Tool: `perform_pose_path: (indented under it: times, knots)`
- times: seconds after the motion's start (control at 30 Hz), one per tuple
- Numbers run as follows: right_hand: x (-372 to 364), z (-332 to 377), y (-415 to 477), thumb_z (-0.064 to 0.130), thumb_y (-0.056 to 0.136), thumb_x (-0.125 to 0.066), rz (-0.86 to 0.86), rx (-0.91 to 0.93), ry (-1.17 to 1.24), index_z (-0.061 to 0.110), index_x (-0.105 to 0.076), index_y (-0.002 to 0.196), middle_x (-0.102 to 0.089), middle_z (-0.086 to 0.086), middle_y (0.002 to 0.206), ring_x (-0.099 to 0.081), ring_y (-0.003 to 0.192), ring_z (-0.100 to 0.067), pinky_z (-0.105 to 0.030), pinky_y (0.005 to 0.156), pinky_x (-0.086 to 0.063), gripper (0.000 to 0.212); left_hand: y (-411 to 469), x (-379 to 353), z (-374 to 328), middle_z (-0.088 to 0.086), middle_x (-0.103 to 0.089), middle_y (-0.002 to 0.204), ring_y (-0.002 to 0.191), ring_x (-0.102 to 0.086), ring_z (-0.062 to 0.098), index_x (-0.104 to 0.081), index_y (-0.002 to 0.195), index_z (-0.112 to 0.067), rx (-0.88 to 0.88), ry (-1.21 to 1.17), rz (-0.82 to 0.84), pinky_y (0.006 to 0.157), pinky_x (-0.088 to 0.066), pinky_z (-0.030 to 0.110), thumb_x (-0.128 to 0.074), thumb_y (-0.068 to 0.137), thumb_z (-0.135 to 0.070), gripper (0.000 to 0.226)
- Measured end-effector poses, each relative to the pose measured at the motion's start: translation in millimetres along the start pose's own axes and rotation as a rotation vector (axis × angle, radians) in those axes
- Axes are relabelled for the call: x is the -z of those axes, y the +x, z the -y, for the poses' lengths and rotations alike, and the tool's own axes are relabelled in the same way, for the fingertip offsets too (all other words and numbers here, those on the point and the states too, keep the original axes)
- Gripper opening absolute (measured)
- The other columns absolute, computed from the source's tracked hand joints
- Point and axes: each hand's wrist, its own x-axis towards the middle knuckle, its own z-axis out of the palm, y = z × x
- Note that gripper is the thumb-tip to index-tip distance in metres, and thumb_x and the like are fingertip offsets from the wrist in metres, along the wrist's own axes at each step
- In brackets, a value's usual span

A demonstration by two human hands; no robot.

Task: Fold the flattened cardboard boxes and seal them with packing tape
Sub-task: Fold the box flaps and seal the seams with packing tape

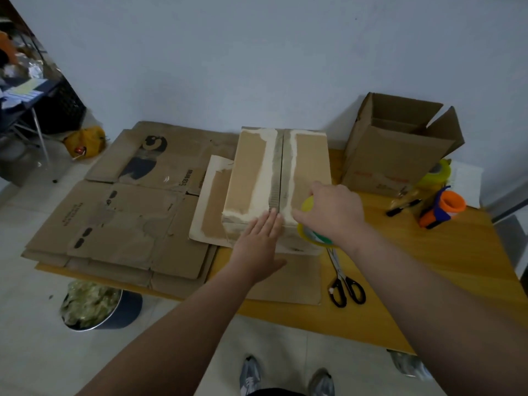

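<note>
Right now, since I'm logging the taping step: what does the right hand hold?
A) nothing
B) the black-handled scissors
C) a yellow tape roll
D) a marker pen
C: the right hand's fingers curl round the yellow tape roll at the near edge of the box, while the scissors lie untouched on the table.

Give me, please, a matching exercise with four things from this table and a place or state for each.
Things:
1 scissors
2 tape roll
3 open box
4 left hand

Places or states:
a gripped by the right hand
b fingers flat on the closed box's seam
c lying on the table, near its front edge
d standing at the back right, flaps up

Pairs: 1-c, 2-a, 3-d, 4-b
</note>
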Motion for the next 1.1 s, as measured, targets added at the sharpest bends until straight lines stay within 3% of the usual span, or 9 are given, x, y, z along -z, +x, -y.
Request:
perform_pose_path:
  times: [0.13,0.23,0.33,0.4,0.47,0.57,0.67,0.8,1.1]
  knots:
    - [8,-11,-1,0.038,0.099,-0.032,0.129,0.081,0.199,0.014,-0.056,0.116,-0.058,-0.009,0.113,-0.050,0.108,-0.028,-0.038,0.081,-0.039,0.038,-1,3,7,0.003,0.017,0.160,0.146,0.015,0.016,0.015,0.150,-0.013,-0.027,0.012,0.025,0.120,0.004,0.034,-0.047,0.093,-0.054,0.094]
    - [8,-37,-5,0.038,0.097,-0.049,0.135,0.067,0.493,0.013,-0.058,0.115,-0.056,-0.005,0.111,-0.052,0.105,-0.023,-0.035,0.082,-0.042,0.032,-2,3,3,0.002,0.017,0.159,0.146,0.016,0.016,0.015,0.150,-0.014,-0.025,0.007,0.028,0.121,0.004,0.035,-0.049,0.092,-0.053,0.095]
    - [-3,-52,-17,0.053,0.086,-0.063,0.134,-0.102,0.867,0.006,-0.058,0.115,-0.060,-0.008,0.106,-0.058,0.101,-0.025,-0.033,0.077,-0.045,0.055,-3,4,4,0.002,0.019,0.159,0.146,0.017,0.016,0.017,0.150,-0.014,-0.017,0.018,0.033,0.120,0.004,0.035,-0.049,0.092,-0.052,0.096]
    - [-6,-51,-19,0.048,0.086,-0.065,0.119,-0.115,1.001,0.005,-0.063,0.094,-0.060,-0.013,0.085,-0.062,0.084,-0.024,-0.038,0.069,-0.045,0.043,-5,6,4,0.003,0.021,0.158,0.145,0.018,0.016,0.018,0.149,-0.014,-0.015,0.041,0.045,0.120,0.007,0.034,-0.050,0.092,-0.053,0.097]
    - [1,-47,-13,0.044,0.088,-0.064,0.080,-0.069,0.954,0.013,-0.052,0.064,-0.045,-0.003,0.061,-0.050,0.059,-0.014,-0.033,0.059,-0.037,0.042,-5,7,3,0.004,0.022,0.158,0.145,0.019,0.017,0.019,0.149,-0.013,-0.015,0.053,0.062,0.119,0.009,0.033,-0.050,0.092,-0.053,0.098]
    - [24,-43,-2,0.052,0.088,-0.061,0.054,0.085,0.602,0.017,-0.036,0.056,-0.033,0.003,0.057,-0.035,0.052,-0.012,-0.031,0.052,-0.024,0.054,-4,7,3,0.003,0.022,0.158,0.144,0.022,0.015,0.022,0.147,-0.014,-0.016,0.044,0.065,0.118,0.011,0.031,-0.052,0.092,-0.051,0.099]
    - [30,-64,-1,0.057,0.088,-0.055,0.072,0.072,0.217,0.014,-0.058,0.068,-0.054,-0.001,0.067,-0.051,0.062,-0.014,-0.028,0.050,-0.038,0.047,-4,8,4,0.001,0.022,0.157,0.136,0.028,0.011,0.021,0.147,-0.015,-0.028,0.031,0.061,0.114,0.014,0.028,-0.054,0.092,-0.047,0.099]
    - [2,-99,-12,0.061,0.088,-0.052,0.234,-0.082,0.049,0.009,-0.068,0.108,-0.068,-0.007,0.103,-0.063,0.088,-0.024,-0.035,0.073,-0.056,0.058,-5,8,1,0.000,0.021,0.157,0.134,0.027,0.009,0.018,0.149,-0.015,-0.027,0.027,0.055,0.112,0.015,0.026,-0.054,0.093,-0.044,0.096]
    - [-26,-109,-8,0.078,0.085,-0.035,0.204,-0.053,0.014,0.013,-0.070,0.105,-0.067,-0.003,0.093,-0.057,0.077,-0.019,-0.027,0.055,-0.047,0.077,-6,6,-2,-0.005,0.030,0.146,0.137,0.025,0.009,0.017,0.149,-0.016,0.006,0.041,0.054,0.117,0.010,0.029,-0.053,0.094,-0.042,0.093]
